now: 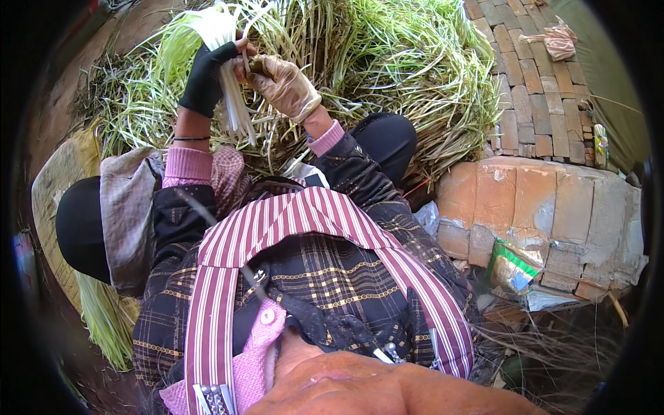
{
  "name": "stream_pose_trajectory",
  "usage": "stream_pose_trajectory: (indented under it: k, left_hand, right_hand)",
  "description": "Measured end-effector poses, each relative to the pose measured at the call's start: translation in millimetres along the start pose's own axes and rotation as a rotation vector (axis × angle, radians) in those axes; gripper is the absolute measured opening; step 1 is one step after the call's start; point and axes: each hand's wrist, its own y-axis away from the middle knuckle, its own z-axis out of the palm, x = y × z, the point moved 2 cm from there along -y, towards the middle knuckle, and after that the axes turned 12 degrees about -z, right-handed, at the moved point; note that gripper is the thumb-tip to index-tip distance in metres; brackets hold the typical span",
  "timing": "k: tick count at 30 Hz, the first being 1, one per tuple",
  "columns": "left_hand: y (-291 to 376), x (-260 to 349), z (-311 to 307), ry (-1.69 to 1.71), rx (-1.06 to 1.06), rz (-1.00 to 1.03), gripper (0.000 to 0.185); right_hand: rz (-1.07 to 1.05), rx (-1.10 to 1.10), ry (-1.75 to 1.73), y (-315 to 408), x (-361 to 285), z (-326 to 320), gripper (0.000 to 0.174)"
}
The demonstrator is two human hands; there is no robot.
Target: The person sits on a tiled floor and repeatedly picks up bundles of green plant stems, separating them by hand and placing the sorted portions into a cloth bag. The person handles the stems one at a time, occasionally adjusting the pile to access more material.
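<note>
My left hand [210,75], in a black fingerless glove, grips a bundle of pale leafy stalks [236,106]; their white ends hang down and their leafy ends fan out above the fist. My right hand [282,85], in a worn, stained tan glove, is beside the bundle with its fingertips close to my left fingers. A thin pale strand [246,52] runs up from between the hands; whether the right fingers pinch it is hard to tell. Behind and beneath both hands lies a large heap of long green and straw-coloured stalks [415,67].
A yellowish woven sack [62,207] lies at the left, with more green stalks [106,321] near its lower edge. Brick paving [539,98] and a brick block [560,202] are on the right, a green packet [513,267] against the block. A crumpled pink bag [560,39] lies at upper right.
</note>
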Motion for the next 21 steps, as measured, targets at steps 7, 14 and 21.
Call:
stream_pose_trajectory:
  k: [7,14,21]
  left_hand:
    - [-1,2,-9,0.276,0.008,0.074,0.022]
    - [1,12,-11,0.375,-0.030,0.112,0.020]
    - [-5,8,-43,0.423,-0.068,0.170,0.018]
  right_hand:
    - [0.286,-0.046,-0.406,21,-12,-4,0.025]
    - [0.417,-0.074,-0.533,58,-41,-23,0.026]
    - [0.638,-0.009,-0.718,110,-68,-40,0.022]
